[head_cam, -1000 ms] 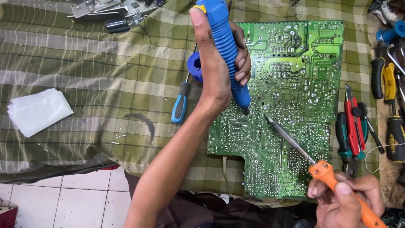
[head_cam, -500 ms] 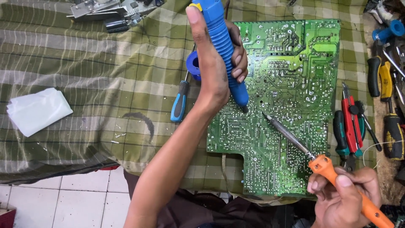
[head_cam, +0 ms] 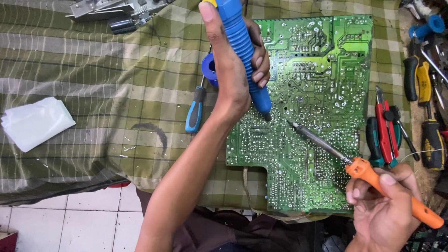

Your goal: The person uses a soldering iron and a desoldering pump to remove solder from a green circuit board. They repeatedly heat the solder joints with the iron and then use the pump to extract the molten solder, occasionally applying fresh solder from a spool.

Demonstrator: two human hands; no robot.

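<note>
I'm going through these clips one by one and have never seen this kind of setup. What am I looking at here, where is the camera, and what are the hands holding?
There is no machine: a person works with bare hands, and the one camera sits on their head, looking down. The left hand grips a blue pump tool, its tip down on a green circuit board. The right hand holds an orange-handled soldering iron, its metal tip resting on the board close to the blue tool's tip. The board lies on a checked green cloth. Also on the cloth: a blue-handled screwdriver, a folded white sheet, and pliers to the right.
</note>
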